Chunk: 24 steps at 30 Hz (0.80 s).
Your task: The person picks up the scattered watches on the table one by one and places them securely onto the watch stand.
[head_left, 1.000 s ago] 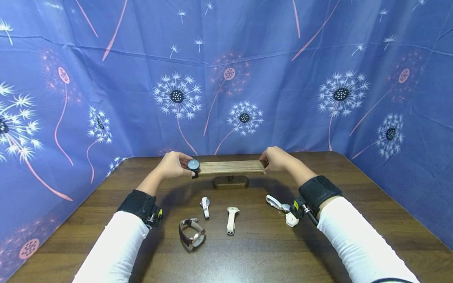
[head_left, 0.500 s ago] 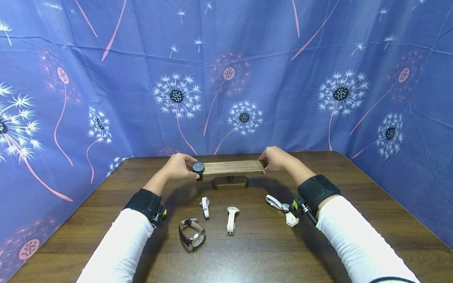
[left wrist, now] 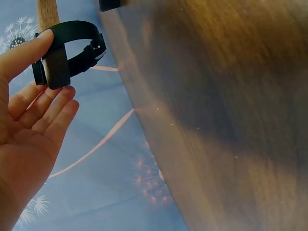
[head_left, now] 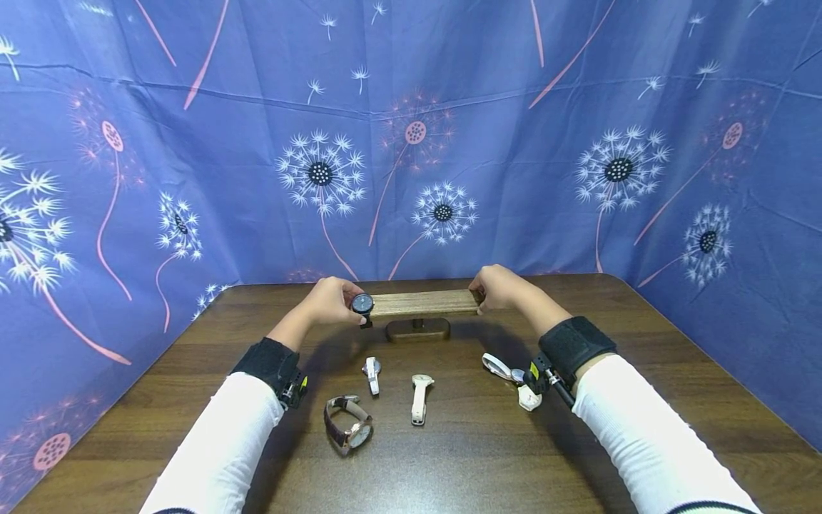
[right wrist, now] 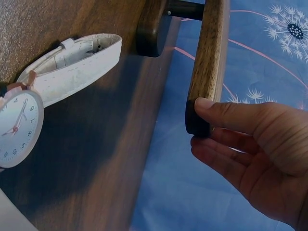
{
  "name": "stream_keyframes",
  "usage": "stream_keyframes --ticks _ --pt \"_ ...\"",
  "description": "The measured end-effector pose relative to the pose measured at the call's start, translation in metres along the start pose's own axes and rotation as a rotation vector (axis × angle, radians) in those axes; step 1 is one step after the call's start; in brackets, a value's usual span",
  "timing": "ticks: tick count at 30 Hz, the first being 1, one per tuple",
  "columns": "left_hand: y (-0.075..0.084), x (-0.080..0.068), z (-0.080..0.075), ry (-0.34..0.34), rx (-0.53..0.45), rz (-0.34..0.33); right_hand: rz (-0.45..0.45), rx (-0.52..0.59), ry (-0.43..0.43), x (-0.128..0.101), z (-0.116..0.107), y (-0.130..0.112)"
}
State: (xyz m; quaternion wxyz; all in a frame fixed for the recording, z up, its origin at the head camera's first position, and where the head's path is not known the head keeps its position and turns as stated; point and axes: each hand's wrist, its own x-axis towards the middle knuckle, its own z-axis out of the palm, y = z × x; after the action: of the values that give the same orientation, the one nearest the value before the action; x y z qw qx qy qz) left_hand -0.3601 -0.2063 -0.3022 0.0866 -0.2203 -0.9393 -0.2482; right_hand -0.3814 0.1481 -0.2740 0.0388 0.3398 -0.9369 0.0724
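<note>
In the head view, a horizontal wooden bar stands on a short post over a dark oval base. My left hand pinches a black watch at the bar's left end, its dark dial facing up. The left wrist view shows the closed black strap looped around the bar's end, thumb on the strap and fingers beneath. At the opposite end, my right hand grips the bar; in the right wrist view the thumb lies on the wood with fingers curled under its tip.
A brown-strapped watch lies front left on the wooden table. Two white watches, one small and one longer, lie near the middle. White-strapped watches sit by the right forearm. A blue patterned cloth hangs behind.
My left hand has moved slightly right, sliding the black watch further onto the bar's left end. The right hand keeps its hold on the other end.
</note>
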Motion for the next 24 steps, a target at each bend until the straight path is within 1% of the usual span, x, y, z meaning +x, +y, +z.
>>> stream_keyframes --ticks 2,9,11,15,19,24 --pt "0.002 0.002 0.000 -0.011 0.032 0.005 0.000 -0.003 0.001 -0.001 0.000 0.000" --pt "0.016 0.009 -0.006 -0.047 0.247 0.084 -0.012 -0.010 0.007 -0.001 0.000 0.000" --pt "0.020 0.010 -0.008 -0.059 0.283 0.099 -0.016 -0.009 0.008 -0.001 0.000 -0.001" --pt "0.029 0.011 -0.010 -0.090 0.314 0.104 -0.014 -0.016 0.010 0.000 0.000 -0.001" --pt "0.036 0.014 -0.008 -0.120 0.316 0.106 -0.017 -0.022 0.001 0.001 0.001 0.000" --pt "0.044 0.020 -0.003 -0.132 0.324 0.124 -0.027 -0.027 -0.004 0.003 0.002 -0.002"
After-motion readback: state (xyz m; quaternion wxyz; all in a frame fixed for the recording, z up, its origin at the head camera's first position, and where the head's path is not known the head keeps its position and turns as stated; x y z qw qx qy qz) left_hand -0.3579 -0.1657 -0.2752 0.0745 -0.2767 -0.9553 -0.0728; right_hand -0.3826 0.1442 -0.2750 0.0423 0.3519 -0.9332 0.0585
